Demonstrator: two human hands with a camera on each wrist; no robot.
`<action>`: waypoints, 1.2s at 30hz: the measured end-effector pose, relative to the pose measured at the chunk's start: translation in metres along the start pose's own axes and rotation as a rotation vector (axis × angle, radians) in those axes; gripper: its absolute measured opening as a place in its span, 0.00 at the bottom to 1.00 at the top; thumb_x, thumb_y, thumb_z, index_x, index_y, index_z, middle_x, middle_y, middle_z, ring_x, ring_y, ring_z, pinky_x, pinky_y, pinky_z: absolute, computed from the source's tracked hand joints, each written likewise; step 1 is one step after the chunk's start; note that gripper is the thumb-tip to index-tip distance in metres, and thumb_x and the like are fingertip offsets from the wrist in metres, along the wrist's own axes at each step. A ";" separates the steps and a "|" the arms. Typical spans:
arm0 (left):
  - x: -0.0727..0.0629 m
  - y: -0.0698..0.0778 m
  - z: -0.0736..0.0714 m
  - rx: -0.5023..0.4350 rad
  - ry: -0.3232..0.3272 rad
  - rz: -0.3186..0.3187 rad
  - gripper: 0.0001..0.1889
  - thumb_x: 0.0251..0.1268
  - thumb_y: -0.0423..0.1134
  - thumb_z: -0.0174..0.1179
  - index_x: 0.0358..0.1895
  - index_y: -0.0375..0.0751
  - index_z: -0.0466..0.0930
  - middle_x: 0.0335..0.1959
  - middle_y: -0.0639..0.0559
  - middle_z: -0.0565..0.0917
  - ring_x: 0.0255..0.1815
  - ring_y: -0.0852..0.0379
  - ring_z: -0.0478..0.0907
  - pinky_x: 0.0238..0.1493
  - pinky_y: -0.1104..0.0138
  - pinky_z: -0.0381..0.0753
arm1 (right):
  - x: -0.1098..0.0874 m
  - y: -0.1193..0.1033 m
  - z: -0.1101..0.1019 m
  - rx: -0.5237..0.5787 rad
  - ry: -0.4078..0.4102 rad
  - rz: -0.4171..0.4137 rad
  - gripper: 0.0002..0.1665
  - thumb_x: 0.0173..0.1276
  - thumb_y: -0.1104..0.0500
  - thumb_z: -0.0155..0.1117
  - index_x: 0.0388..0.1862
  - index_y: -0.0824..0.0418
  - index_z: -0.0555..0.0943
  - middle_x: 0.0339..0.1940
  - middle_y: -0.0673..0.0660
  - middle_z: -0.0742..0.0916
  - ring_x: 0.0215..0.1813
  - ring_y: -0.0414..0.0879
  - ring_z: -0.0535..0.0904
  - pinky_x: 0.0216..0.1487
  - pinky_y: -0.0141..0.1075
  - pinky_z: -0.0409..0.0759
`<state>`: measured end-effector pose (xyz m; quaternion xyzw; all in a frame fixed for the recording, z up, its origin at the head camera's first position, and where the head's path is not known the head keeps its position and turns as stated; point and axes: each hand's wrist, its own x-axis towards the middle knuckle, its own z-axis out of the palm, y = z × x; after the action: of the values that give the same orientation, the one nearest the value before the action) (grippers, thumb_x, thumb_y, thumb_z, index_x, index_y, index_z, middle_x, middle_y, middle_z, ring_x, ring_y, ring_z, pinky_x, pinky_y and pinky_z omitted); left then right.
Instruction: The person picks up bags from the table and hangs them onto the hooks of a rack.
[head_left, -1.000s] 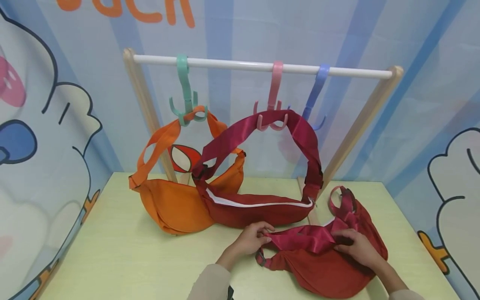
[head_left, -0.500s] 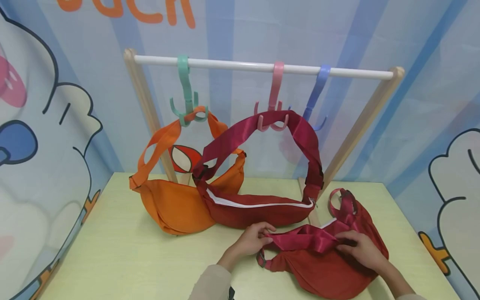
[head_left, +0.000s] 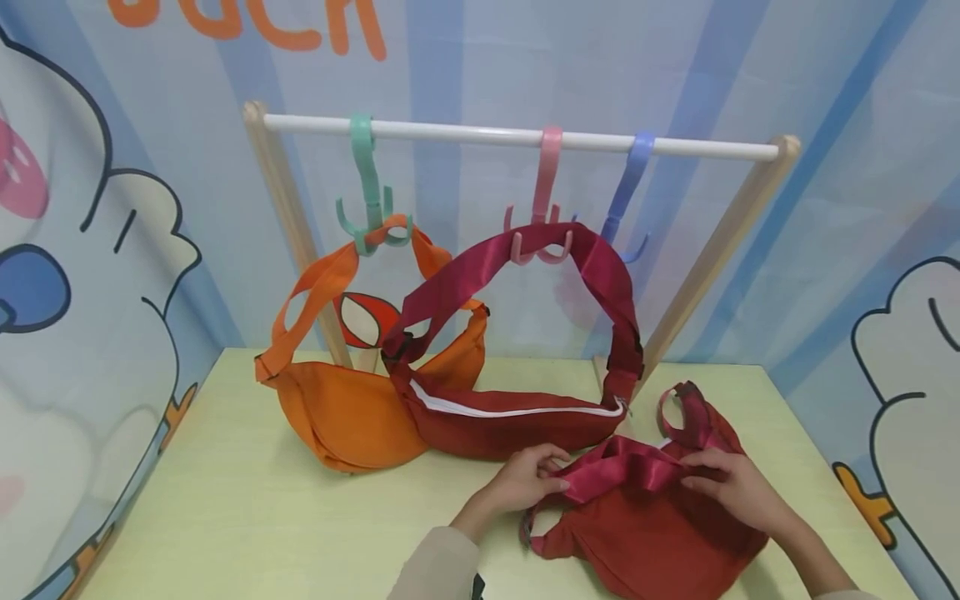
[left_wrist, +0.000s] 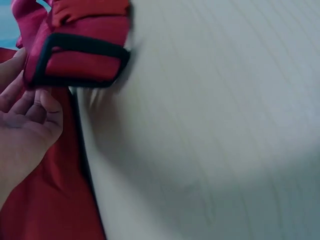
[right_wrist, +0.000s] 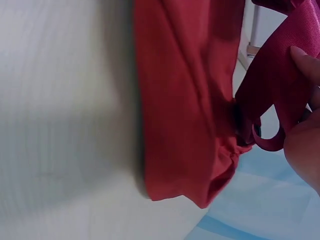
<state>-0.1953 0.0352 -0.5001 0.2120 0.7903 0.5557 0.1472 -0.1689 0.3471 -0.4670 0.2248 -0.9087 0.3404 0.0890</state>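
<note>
looking down, we see the left hand (head_left: 527, 480) and right hand (head_left: 738, 490) pinching the magenta strap (head_left: 609, 470) of the lying red bag (head_left: 666, 543), presumably to open its loop.

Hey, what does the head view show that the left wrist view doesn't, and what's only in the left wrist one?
Only the head view shows the rack, its green hook, pink hook and blue hook, the orange bag, the hanging red bag and the right-hand grip.

Only the left wrist view shows the black buckle face-on and the palm side of the left-hand grip.

Both share that left-hand grip on the magenta strap, the nearer red bag and the table.
</note>
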 end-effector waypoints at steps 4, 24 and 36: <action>0.002 0.008 0.003 -0.002 -0.015 -0.001 0.17 0.53 0.32 0.65 0.48 0.36 0.77 0.33 0.50 0.80 0.32 0.64 0.76 0.36 0.74 0.74 | 0.003 -0.007 -0.006 0.001 -0.010 -0.005 0.12 0.46 0.70 0.71 0.33 0.63 0.82 0.29 0.50 0.84 0.35 0.30 0.75 0.31 0.22 0.72; -0.001 0.034 0.003 0.044 -0.064 -0.013 0.24 0.46 0.33 0.70 0.50 0.39 0.73 0.38 0.54 0.74 0.36 0.63 0.75 0.39 0.73 0.73 | 0.021 -0.042 -0.041 0.040 -0.205 0.040 0.12 0.57 0.65 0.66 0.40 0.68 0.81 0.32 0.49 0.83 0.32 0.33 0.77 0.29 0.31 0.77; 0.001 0.037 0.013 0.112 -0.056 0.000 0.11 0.49 0.33 0.68 0.36 0.40 0.78 0.27 0.59 0.76 0.29 0.68 0.71 0.33 0.75 0.71 | 0.034 -0.055 -0.049 0.057 -0.204 0.059 0.12 0.59 0.66 0.64 0.42 0.70 0.80 0.34 0.58 0.84 0.31 0.36 0.79 0.28 0.33 0.78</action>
<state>-0.1834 0.0571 -0.4701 0.2354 0.8157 0.5046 0.1570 -0.1723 0.3309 -0.3881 0.2341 -0.9091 0.3441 -0.0203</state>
